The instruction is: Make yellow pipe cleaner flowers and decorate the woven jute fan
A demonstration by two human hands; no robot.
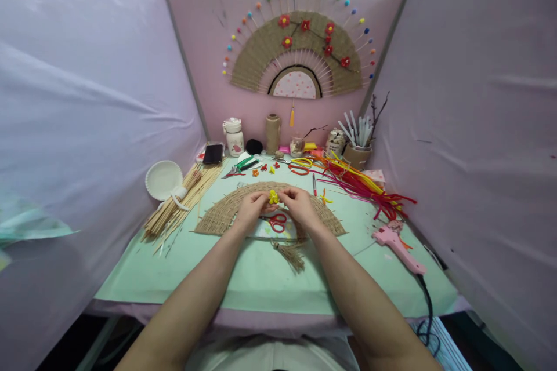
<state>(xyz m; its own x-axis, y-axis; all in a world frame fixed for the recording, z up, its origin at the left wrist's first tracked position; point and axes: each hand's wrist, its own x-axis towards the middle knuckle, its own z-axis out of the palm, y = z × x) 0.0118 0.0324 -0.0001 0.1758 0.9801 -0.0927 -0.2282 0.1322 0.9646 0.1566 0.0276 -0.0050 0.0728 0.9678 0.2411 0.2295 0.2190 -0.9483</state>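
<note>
Between my two hands is a small yellow flower (273, 197), seemingly made of bent pipe cleaner. My left hand (255, 207) pinches it from the left, and my right hand (297, 203) has its fingertips closed at its right side. Both hands are above a woven twine fan (217, 217) that lies flat on the table. Red-handled scissors (277, 221) rest on the fan's pale inner part, just below the flower. A twine tassel (290, 256) hangs off the fan's lower edge toward me.
Several small finished flowers (255, 173) and green-handled pliers (246, 164) lie behind the fan. A bundle of thin sticks (174, 206) is at left. Red and yellow pipe cleaners (357, 179) and a pink glue gun (398, 246) with its cord are at right. A decorated fan (256, 52) hangs on the back wall.
</note>
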